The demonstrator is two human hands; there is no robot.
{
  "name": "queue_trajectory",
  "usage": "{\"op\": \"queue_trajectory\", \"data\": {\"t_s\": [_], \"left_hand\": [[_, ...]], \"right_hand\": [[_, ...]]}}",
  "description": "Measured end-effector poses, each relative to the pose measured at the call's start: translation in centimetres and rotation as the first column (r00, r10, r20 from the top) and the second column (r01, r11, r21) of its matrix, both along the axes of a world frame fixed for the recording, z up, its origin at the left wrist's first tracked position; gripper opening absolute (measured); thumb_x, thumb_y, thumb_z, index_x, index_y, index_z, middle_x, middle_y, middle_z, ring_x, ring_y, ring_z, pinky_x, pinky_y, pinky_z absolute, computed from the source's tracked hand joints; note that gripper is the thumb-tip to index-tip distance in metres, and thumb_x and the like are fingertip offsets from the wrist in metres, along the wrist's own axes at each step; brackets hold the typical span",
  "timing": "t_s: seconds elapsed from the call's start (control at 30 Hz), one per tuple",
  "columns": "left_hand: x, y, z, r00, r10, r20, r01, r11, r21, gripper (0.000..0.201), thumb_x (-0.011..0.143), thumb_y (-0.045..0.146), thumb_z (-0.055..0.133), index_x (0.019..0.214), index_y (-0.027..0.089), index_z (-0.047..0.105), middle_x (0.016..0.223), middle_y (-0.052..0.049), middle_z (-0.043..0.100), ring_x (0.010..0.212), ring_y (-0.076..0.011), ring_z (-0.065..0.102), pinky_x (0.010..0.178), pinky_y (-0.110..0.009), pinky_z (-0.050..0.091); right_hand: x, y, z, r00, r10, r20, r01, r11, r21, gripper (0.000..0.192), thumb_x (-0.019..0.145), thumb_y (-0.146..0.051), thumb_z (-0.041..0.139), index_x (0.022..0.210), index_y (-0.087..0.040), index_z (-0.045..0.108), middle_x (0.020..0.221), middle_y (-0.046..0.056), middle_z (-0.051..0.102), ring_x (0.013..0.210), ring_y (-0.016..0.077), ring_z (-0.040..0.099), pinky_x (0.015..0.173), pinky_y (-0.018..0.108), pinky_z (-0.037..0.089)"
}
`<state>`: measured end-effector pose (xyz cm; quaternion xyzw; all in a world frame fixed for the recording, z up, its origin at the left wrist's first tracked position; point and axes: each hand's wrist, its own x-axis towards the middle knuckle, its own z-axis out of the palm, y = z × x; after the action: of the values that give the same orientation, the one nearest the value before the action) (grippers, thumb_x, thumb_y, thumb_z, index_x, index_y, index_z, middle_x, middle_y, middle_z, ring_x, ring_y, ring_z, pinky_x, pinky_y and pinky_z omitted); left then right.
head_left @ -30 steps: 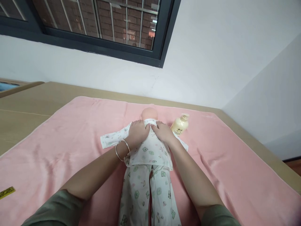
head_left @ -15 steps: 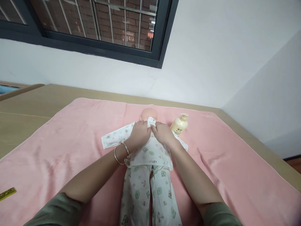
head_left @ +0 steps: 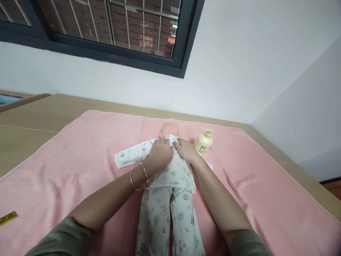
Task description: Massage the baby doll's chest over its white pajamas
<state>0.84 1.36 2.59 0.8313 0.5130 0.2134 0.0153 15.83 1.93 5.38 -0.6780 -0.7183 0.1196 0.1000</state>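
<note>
A baby doll lies on its back on a pink towel, dressed in a white printed shirt and matching trousers. My left hand, with two bangles on the wrist, pinches the shirt's collar at the doll's neck. My right hand grips the collar from the other side, fingertips almost meeting the left ones. The doll's left sleeve lies flat, stretched out to the left.
A cream pump bottle lies on the towel just right of the doll's head. The towel covers a tan surface against a white wall under a dark-framed window. A yellow tag lies at the left edge.
Both hands slid from flat on the doll's chest up to the collar and closed on the fabric there.
</note>
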Motion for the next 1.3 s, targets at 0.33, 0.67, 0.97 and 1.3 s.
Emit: {"op": "queue_trajectory", "data": {"t_s": [0.33,0.67,0.97,1.3], "left_hand": [[-2.4,3.2,1.3,0.999,-0.04,0.021,0.044,0.965,-0.258,0.04,0.102,0.038,0.034,0.111,0.014,0.065,0.114,-0.016,0.073,0.105,-0.028,0.068,0.089,-0.037,0.051],[-0.9,0.6,0.5,0.999,-0.033,-0.042,0.03,0.998,-0.058,0.043,0.102,0.033,0.036,0.127,0.008,0.059,0.129,-0.022,0.067,0.123,-0.0316,0.06,0.104,-0.043,0.044],[-2.1,3.4,0.6,0.989,0.134,0.057,-0.112,0.949,-0.294,0.049,0.1,0.049,0.034,0.111,0.014,0.066,0.113,-0.018,0.075,0.107,-0.0316,0.07,0.088,-0.039,0.051],[-1.1,2.5,0.0,0.983,0.18,0.021,-0.175,0.972,-0.159,0.049,0.101,0.049,0.036,0.111,0.012,0.066,0.111,-0.017,0.074,0.108,-0.0313,0.069,0.094,-0.04,0.049]], "right_hand": [[-2.9,-2.3,0.6,0.988,0.029,0.149,-0.051,0.988,0.147,0.041,0.105,-0.029,0.032,0.122,-0.009,0.063,0.127,0.021,0.069,0.12,0.0306,0.062,0.105,0.038,0.036],[0.3,0.1,0.4,0.999,-0.008,-0.038,0.009,1.0,0.01,0.052,0.109,-0.042,0.021,0.118,-0.017,0.066,0.125,0.013,0.072,0.116,0.0274,0.065,0.102,0.037,0.039],[-3.0,-2.5,0.6,0.992,0.053,0.111,-0.067,0.99,0.126,0.05,0.109,-0.043,0.026,0.125,-0.012,0.061,0.132,0.019,0.067,0.124,0.0303,0.059,0.103,0.036,0.038],[-0.1,-0.1,-0.5,1.0,-0.003,0.014,0.002,0.999,0.044,0.061,0.108,-0.055,0.018,0.117,-0.015,0.064,0.119,0.017,0.072,0.109,0.0284,0.067,0.087,0.033,0.044]]}}
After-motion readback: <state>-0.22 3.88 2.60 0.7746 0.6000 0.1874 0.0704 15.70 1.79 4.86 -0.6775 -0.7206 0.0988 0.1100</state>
